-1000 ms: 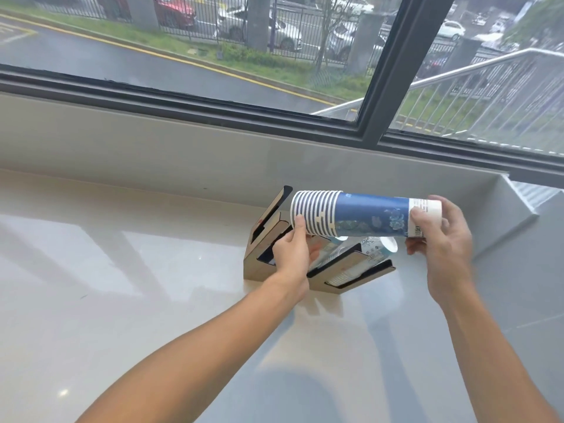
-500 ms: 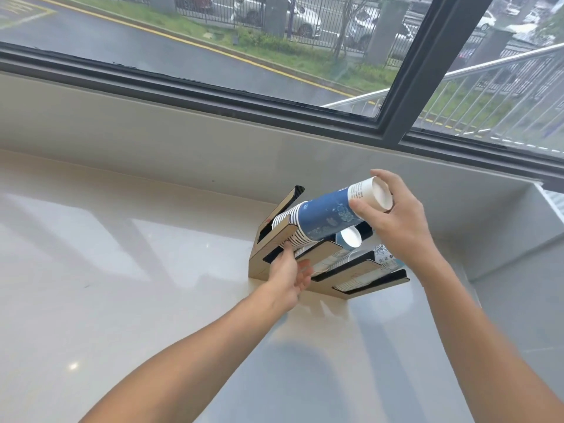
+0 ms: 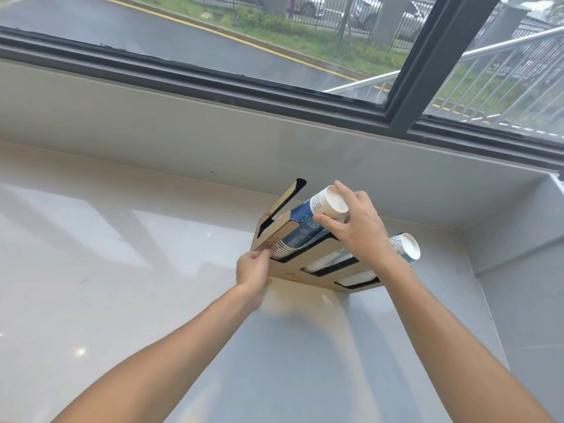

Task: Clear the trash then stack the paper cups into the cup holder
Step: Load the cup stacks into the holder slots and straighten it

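A tan cardboard cup holder with several slots lies on the pale counter near the back wall. A stack of blue and white paper cups sits tilted in one of its left slots, rims down in the slot and white base up. My right hand grips the stack's upper end. My left hand holds the holder's near left corner. Another cup stack lies in a slot further right, and white rims show in two front openings. The leftmost slot looks empty.
The glossy counter runs left and toward me. A low grey wall ledge under a dark-framed window stands right behind the holder. At the right the counter meets a side wall in a corner.
The cup stack went from level in both hands above the holder to tilted with its rim end down inside a slot. My left hand left the stack and took the holder's corner.
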